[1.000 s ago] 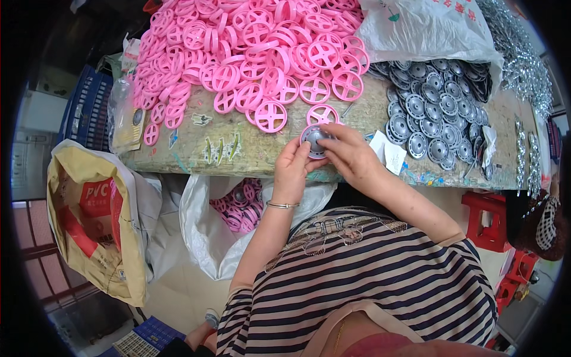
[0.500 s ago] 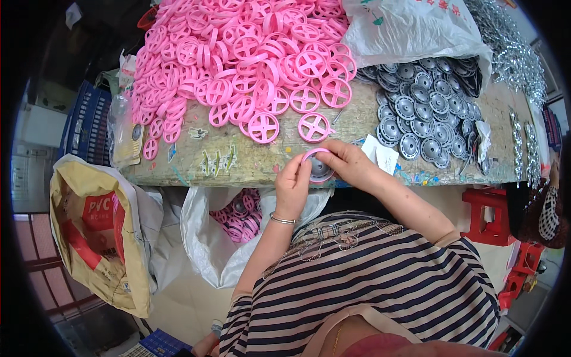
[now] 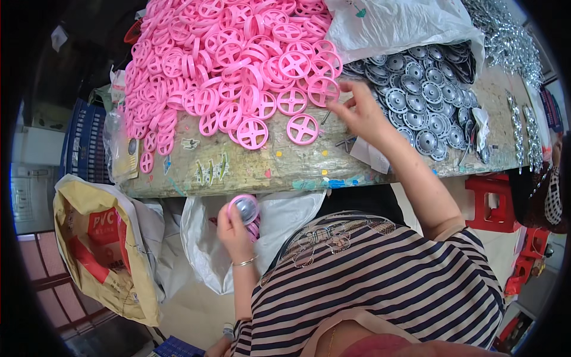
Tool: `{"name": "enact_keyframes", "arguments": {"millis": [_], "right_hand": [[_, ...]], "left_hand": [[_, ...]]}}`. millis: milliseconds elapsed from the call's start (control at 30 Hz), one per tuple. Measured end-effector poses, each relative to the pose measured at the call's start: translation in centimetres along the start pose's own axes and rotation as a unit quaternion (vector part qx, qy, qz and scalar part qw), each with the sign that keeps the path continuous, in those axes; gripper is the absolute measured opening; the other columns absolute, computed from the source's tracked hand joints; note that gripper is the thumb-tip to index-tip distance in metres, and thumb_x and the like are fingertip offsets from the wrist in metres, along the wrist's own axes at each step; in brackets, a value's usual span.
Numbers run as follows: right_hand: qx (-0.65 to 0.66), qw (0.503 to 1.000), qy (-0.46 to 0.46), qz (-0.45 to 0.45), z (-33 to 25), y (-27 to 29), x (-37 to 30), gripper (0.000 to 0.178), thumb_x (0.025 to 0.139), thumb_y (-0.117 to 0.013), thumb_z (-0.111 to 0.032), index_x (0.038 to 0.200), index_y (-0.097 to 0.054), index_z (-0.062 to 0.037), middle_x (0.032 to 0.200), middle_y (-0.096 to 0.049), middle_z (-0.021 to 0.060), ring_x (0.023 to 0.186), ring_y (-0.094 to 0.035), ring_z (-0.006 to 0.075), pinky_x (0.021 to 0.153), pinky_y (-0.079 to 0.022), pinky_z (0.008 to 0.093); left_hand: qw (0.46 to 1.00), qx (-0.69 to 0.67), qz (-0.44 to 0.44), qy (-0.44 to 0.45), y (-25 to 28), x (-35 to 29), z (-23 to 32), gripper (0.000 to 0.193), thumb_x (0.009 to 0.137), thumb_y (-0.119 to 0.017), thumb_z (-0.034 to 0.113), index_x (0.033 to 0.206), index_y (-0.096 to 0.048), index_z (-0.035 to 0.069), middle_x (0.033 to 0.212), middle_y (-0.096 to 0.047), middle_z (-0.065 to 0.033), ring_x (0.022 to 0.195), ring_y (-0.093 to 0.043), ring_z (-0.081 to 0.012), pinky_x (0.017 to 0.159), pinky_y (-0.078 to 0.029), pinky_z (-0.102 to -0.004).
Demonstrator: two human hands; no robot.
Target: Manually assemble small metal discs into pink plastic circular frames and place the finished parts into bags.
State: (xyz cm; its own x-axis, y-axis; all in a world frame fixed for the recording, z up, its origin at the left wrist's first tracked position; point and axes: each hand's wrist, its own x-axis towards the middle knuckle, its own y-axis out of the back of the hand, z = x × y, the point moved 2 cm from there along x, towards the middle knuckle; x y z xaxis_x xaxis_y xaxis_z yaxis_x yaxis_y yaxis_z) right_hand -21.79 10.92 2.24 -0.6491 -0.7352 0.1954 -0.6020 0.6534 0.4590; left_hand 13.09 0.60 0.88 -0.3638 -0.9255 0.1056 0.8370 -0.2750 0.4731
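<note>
My left hand (image 3: 235, 239) grips a pink wheel with a grey hubcap-like disc (image 3: 245, 208) set in it. It holds the wheel over the mouth of a white sack (image 3: 199, 250) below the table edge, where more pink pieces show. My right hand (image 3: 360, 113) reaches across the table. Its thumb and fingers are apart, at the right edge of a pink four-spoked wheel (image 3: 323, 92) at the front of a large pink heap (image 3: 226, 65). Whether the fingertips touch that wheel is hard to tell. Another pink wheel (image 3: 303, 129) lies flat nearer me.
Grey discs (image 3: 425, 113) spill from a white plastic bag (image 3: 410, 27) at the right of the worn table (image 3: 256, 169). Silver tinsel (image 3: 508, 44) lies beyond. A yellow-brown sack (image 3: 101, 256) stands at the left, red stools (image 3: 491, 202) at the right. A nail (image 3: 325, 116) lies near the wheels.
My hands were together on the pink wheel and grey disc at the table edge. The left has carried it left and down over the sack; the right has moved up toward the pink heap.
</note>
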Motion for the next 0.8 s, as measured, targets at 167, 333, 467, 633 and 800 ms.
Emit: {"name": "enact_keyframes", "arguments": {"millis": [167,333,467,633,800], "right_hand": [[-0.066,0.994,-0.079,-0.027,1.3,0.3,4.1,0.047,0.084,-0.069,-0.033,0.112,-0.056,0.0015,0.085,-0.062,0.0058,0.07,-0.056,0.012,0.059,-0.047,0.0256],[0.07,0.979,-0.184,-0.057,0.7,2.0,3.5,0.031,0.088,-0.065,-0.029,0.104,-0.062,-0.0024,0.072,-0.058,0.0003,0.055,-0.049,0.0077,0.047,-0.039,0.0232],[0.14,0.957,-0.179,-0.179,-4.6,-0.9,-1.6,0.026,0.089,-0.064,-0.025,0.104,-0.063,-0.0032,0.076,-0.06,0.0007,0.061,-0.05,0.0063,0.053,-0.042,0.0236],[0.08,0.979,-0.074,-0.173,-3.8,0.5,-2.4,0.029,0.092,-0.06,-0.027,0.102,-0.064,-0.0005,0.088,-0.064,0.0057,0.079,-0.059,0.0123,0.071,-0.049,0.028],[-0.232,0.968,0.03,0.094,5.4,10.0,5.7,0.037,0.089,-0.059,-0.025,0.116,-0.057,0.0008,0.112,-0.059,0.0224,0.106,-0.056,0.0337,0.09,-0.044,0.0365]], "left_hand": [[0.981,0.196,-0.008,0.007,3.8,-0.7,-6.7,0.029,0.094,-0.054,0.016,0.112,-0.057,-0.006,0.097,-0.063,-0.0135,0.085,-0.061,-0.0237,0.08,-0.048,-0.0324],[0.992,-0.086,-0.064,0.068,-0.3,1.3,-0.4,0.035,0.095,-0.053,0.017,0.122,-0.052,-0.004,0.115,-0.058,-0.0161,0.097,-0.061,-0.0217,0.077,-0.051,-0.029],[0.916,-0.385,-0.113,-0.005,-8.5,1.7,7.7,0.032,0.096,-0.048,0.006,0.127,-0.045,-0.002,0.112,-0.059,-0.0123,0.092,-0.064,-0.0196,0.075,-0.056,-0.0304],[0.881,-0.372,-0.28,0.087,-12.8,3.5,8.1,0.03,0.098,-0.046,0.008,0.126,-0.046,-0.002,0.114,-0.058,-0.0118,0.097,-0.063,-0.0194,0.077,-0.058,-0.0322],[0.87,-0.387,-0.27,0.143,-13.1,4.0,6.8,0.029,0.099,-0.044,0.014,0.124,-0.047,-0.001,0.113,-0.059,-0.0125,0.097,-0.064,-0.0214,0.076,-0.059,-0.0322]]}}
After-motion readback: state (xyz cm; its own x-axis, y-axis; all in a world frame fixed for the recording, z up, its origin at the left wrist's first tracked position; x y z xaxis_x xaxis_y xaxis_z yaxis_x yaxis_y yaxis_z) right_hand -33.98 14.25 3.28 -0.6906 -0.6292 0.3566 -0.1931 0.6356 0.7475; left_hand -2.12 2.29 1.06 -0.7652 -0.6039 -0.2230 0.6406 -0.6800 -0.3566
